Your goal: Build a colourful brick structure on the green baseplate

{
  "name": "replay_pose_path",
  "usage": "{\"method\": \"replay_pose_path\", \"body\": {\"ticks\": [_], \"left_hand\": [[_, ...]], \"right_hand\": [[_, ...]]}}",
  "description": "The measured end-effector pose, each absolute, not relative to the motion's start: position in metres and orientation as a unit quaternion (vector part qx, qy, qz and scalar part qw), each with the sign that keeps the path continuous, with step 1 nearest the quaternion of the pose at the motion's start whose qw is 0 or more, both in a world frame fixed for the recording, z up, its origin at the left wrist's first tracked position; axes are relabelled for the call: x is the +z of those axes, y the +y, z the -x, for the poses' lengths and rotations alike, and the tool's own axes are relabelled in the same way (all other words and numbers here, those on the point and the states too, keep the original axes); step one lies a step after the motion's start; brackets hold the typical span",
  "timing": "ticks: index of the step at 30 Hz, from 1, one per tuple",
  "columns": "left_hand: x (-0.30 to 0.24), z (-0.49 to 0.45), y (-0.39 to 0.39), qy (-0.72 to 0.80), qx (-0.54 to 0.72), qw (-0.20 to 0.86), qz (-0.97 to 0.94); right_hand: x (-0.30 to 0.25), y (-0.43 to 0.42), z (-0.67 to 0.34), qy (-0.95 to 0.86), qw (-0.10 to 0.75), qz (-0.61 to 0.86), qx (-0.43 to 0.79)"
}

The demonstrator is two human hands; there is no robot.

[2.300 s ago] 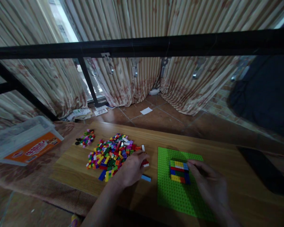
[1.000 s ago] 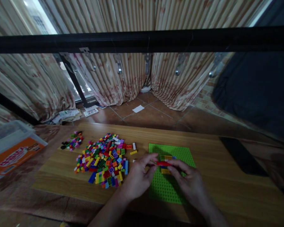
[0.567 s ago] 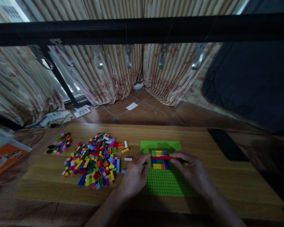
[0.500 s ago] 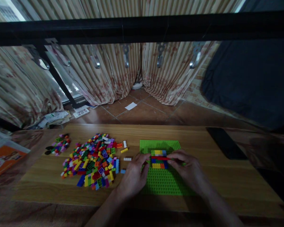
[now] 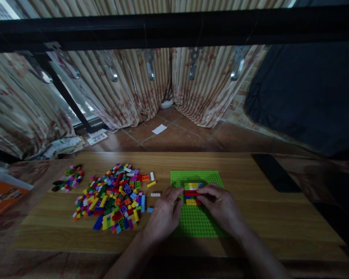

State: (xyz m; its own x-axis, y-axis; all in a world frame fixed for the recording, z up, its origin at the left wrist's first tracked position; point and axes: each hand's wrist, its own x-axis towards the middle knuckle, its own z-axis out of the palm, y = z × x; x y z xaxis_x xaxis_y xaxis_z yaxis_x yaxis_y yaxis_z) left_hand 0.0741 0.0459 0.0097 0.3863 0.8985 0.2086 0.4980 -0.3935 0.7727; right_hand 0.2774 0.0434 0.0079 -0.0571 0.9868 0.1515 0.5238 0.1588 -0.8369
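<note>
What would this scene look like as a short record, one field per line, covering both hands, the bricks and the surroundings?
Left hand: fingertips at the left end of a red brick; contact hard to tell
Right hand: thumb and fingers pinch that brick's right end
Baseplate: green, studded, under the multicoloured brick block
Large brick pile: mixed colours, left of the baseplate
Small brick pile: farther left
Surface: wooden tabletop
Right side: dark flat slab
Left edge: box with orange label, partly cut off
</note>
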Motion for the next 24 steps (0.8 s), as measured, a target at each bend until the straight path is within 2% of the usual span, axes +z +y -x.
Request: {"method": "replay_pose_path", "body": {"ticks": [8,16,24], "left_hand": [[0.012,-0.075,0.045,0.423,0.3,0.271,-0.811],[-0.004,-0.078,0.043,0.421,0.218,0.168,-0.864],[0.001,-0.081,0.04,0.437,0.154,0.136,-0.876]], "right_hand": [[0.011,0.041,-0.275,-0.657,0.361,0.606,0.267],[0.006,0.043,-0.27,-0.647,0.374,0.618,0.246],[0.008,0.043,-0.273,-0.628,0.379,0.622,0.275]]}}
